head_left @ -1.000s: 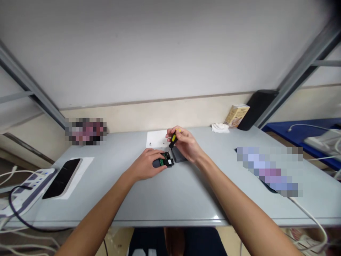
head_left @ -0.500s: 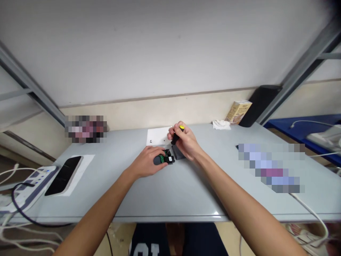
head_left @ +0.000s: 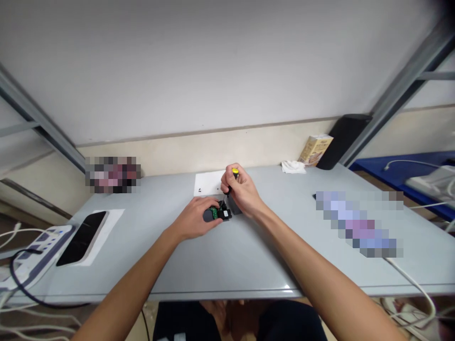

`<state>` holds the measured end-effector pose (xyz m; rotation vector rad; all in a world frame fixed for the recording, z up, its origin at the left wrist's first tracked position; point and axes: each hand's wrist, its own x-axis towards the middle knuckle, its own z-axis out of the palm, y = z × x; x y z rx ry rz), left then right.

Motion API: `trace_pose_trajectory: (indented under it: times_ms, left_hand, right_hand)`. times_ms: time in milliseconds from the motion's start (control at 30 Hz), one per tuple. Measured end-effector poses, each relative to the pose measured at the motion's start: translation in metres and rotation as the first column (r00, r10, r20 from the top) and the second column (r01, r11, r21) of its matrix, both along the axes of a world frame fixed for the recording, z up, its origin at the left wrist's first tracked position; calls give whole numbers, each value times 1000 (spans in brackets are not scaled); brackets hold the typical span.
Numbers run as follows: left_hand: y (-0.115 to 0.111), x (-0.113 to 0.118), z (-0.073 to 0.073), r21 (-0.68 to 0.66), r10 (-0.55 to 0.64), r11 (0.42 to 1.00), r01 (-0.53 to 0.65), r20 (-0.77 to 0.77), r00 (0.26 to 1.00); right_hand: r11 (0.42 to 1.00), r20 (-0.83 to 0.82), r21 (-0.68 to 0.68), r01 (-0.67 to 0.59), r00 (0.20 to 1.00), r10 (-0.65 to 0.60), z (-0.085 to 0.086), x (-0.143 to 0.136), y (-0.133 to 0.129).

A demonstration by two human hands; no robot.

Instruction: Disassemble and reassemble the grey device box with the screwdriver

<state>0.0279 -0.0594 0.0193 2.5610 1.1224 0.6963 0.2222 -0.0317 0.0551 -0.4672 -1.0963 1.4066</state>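
Observation:
My left hand [head_left: 199, 215] is closed around a small opened electronic device [head_left: 224, 214], its thumb and fingers on opposite edges. The device has a rounded dark grey end, a green circuit board [head_left: 214, 212] and a black block with a white label. A screwdriver [head_left: 235, 174] with a black handle and yellow cap is in my right hand [head_left: 242, 189]. Its thin shaft slants down to the device beside the circuit board; whether the tip touches a screw is too small to tell. A flat dark grey piece [head_left: 234, 206] lies partly under my right hand.
Behind my hands lies white paper [head_left: 206, 182] with tiny dark bits on it. A phone [head_left: 82, 238] and a power strip [head_left: 42, 253] are at left. At right are a blurred-out device [head_left: 355, 222] with a cable, crumpled tissue [head_left: 293, 166], a carton [head_left: 315, 150] and a black speaker-like object [head_left: 343, 141].
My right hand has moved slightly left and the screwdriver stands more upright, its handle turned in the fingers. The left hand keeps its hold on the device. The whole view has shifted a little.

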Motion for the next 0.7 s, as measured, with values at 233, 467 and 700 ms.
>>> trace_pose_trajectory:
  times_ms: [233, 467, 700]
  left_hand:
    - [0, 0, -1, 18, -9, 1000, 9, 7, 1000]
    - [1, -1, -3, 45, -14, 999, 14, 7, 1000]
    - [1, -2, -3, 62, -18, 998, 18, 9, 1000]
  right_hand:
    - [996, 11, -64, -67, 998, 68, 9, 0, -6]
    - [996, 147, 51, 75, 986, -82, 2, 3, 2]
    - [960, 325, 186, 211, 908, -263, 6, 10, 1]
